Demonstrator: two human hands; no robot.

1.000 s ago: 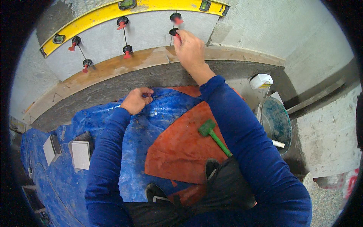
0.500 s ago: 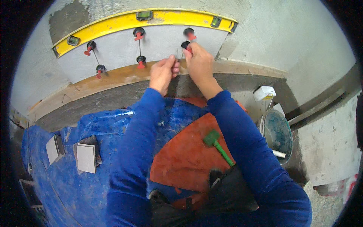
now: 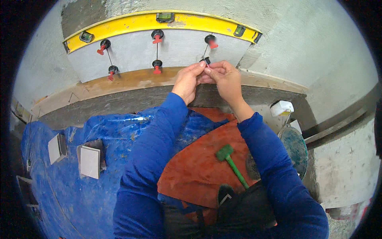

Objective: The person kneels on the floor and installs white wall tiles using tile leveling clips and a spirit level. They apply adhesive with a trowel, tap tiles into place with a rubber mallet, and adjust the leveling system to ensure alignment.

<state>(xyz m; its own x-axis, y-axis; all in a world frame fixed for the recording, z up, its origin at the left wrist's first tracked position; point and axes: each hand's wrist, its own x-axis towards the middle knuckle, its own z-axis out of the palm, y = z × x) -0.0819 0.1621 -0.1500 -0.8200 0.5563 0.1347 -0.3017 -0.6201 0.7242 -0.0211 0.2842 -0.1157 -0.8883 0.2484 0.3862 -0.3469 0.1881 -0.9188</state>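
My left hand and my right hand meet at the lower end of the right-hand joint in a row of white tiles. Their fingertips pinch around a black tile leveler, whose red handle is mostly covered by them. Above it on the same joint sits another leveler. Two more joints farther left each carry a pair of black levelers with red T-handles, such as the middle upper one. A yellow spirit level rests along the tiles' top edge.
A wooden batten runs under the tiles. Below lie a blue tarp, an orange-red sheet and a green mallet. Tile stacks stand left; a bucket and a white container are at right.
Both hands have come together, the right one moving down the joint with the leveler to its lower end. The whole view has shifted slightly.
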